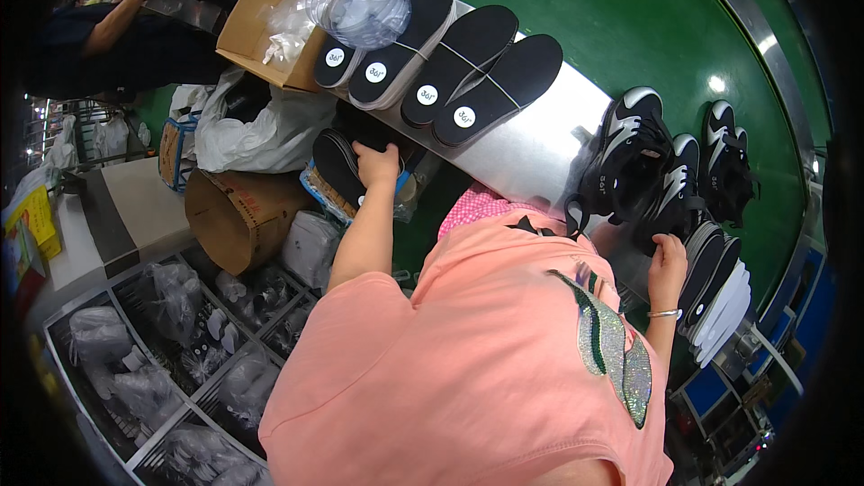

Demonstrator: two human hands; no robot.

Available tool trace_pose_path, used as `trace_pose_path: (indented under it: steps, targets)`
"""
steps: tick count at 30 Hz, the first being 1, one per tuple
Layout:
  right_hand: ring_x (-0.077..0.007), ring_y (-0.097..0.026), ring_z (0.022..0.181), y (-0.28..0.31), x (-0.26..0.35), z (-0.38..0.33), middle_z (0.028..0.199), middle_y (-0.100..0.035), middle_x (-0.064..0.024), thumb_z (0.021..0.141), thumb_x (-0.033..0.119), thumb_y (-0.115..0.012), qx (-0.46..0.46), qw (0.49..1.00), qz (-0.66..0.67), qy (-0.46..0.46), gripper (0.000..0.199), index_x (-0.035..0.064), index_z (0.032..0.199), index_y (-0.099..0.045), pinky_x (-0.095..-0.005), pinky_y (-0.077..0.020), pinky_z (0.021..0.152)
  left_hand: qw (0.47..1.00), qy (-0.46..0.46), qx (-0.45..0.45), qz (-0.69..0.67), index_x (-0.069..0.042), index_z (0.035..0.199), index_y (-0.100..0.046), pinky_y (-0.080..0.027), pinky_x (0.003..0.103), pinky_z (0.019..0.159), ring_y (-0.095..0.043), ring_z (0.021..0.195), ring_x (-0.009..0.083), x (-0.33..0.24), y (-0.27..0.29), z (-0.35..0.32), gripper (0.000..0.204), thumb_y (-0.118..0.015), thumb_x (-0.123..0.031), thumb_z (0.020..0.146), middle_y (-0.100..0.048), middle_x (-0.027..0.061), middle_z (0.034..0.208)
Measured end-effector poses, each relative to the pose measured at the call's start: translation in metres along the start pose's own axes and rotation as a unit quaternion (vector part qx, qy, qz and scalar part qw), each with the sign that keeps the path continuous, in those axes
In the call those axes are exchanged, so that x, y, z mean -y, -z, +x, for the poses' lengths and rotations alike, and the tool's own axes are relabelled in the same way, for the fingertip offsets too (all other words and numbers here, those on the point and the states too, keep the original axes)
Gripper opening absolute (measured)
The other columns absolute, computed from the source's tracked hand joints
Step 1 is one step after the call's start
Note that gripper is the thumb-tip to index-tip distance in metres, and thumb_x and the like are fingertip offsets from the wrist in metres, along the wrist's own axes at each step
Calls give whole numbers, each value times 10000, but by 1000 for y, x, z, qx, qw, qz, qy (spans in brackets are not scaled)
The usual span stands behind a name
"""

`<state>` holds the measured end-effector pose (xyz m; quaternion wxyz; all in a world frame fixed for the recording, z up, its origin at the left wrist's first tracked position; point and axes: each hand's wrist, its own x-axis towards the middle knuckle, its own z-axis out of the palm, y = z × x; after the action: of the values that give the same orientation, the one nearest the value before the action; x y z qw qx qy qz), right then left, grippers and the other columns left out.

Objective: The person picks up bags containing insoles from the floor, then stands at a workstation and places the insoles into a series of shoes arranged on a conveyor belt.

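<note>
My left hand (378,165) reaches down beside the metal bench and is closed on black insoles (337,162) at a blue-edged basket; its fingertips are partly hidden. My right hand (667,263) hangs near the bench's right end with fingers loosely bent and apart, holding nothing I can see. Just beyond it stand black sneakers with grey-white trim (630,157). Next to it is a stack of black and white insoles (715,283). On the bench lie banded bundles of black insoles (498,90) with round white labels at the heels.
An open cardboard box (261,13) and a clear plastic tub (360,4) stand at the bench's far left. Below are a cardboard drum (238,220), white plastic bags (256,130) and a divided crate (184,400) of bagged parts. Another person's arm (112,27) is at upper left.
</note>
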<state>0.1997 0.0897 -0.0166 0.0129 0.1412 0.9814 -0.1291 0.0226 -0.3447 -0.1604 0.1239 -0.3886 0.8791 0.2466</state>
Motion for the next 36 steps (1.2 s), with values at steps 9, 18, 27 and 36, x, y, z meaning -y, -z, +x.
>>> trace_pose_path:
  steps: [9,18,27,36]
  targets:
    - [-307,-527,880,2,4,0,936,-568,-130,769,15,-495,3,1000,1,-2,116,48,859,-561,-384,-408,736,830,53,-277,-482,87,1249,-226,-361,337,903,-452,1027,253,6,71,-9,746,-650,-197,705,-395,205,1201]
    - [-300,-517,936,15,20,7,962,-577,-110,713,42,-537,-89,994,-42,40,144,78,845,-582,-369,-407,792,739,-396,-102,-536,71,1105,-418,-438,271,783,-517,889,172,-133,144,-121,307,-519,-1,824,-509,137,1042]
    - [-118,-415,864,67,81,5,965,-401,-30,654,129,-713,-139,787,596,-79,462,64,973,-387,-250,-368,778,497,-733,453,-106,-1,980,-466,-443,419,658,-526,801,337,-187,28,-293,286,-563,-124,741,-510,151,882]
    - [-36,-397,646,70,4,-44,717,-442,43,759,134,-630,-152,806,495,-286,192,42,841,-484,-174,-338,574,568,-754,327,-43,-1,1257,-277,-292,413,945,-314,1170,344,-219,-73,-328,806,-713,-230,620,-357,185,1237]
